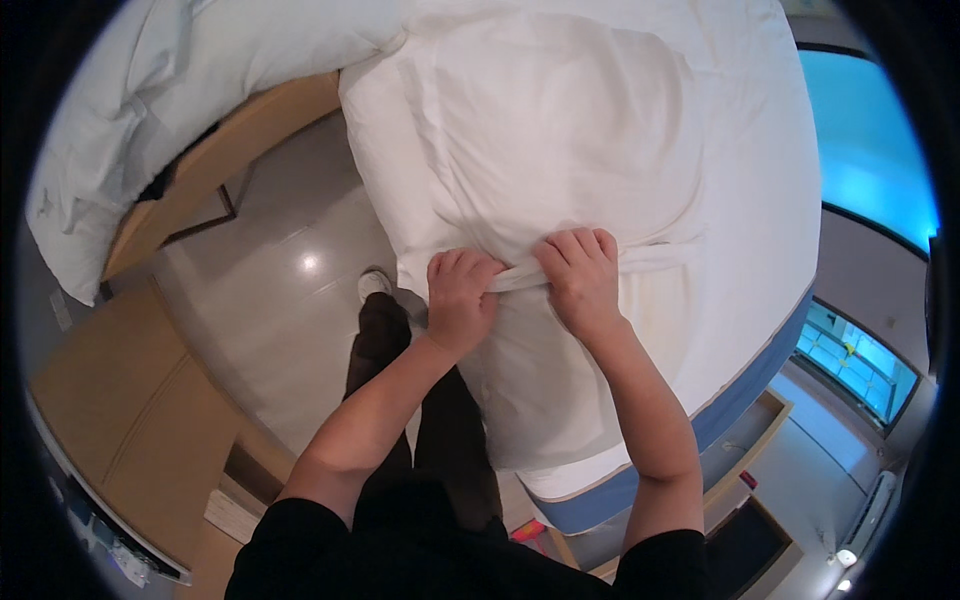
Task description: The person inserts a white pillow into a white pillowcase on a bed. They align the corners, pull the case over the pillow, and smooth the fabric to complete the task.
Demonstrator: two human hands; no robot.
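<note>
A white pillowcase (570, 135) lies over the upper part of a white pillow (547, 375) on the bed in front of me. Its open hem runs across the pillow, bunched into a narrow roll between my hands. My left hand (461, 296) grips this hem near the bed's left edge, with the fingers curled over the cloth. A short way to the right, my right hand (581, 281) pinches the same hem. The lower end of the pillow shows bare below the hem, towards my body. Both thumbs are partly hidden.
The bed's white sheet (757, 172) covers a mattress with a blue side (757, 379). At the left, a white duvet (225, 45) hangs over another bed's wooden frame (247, 142). Pale floor (292, 232) lies between. A wooden cabinet (120, 405) stands lower left.
</note>
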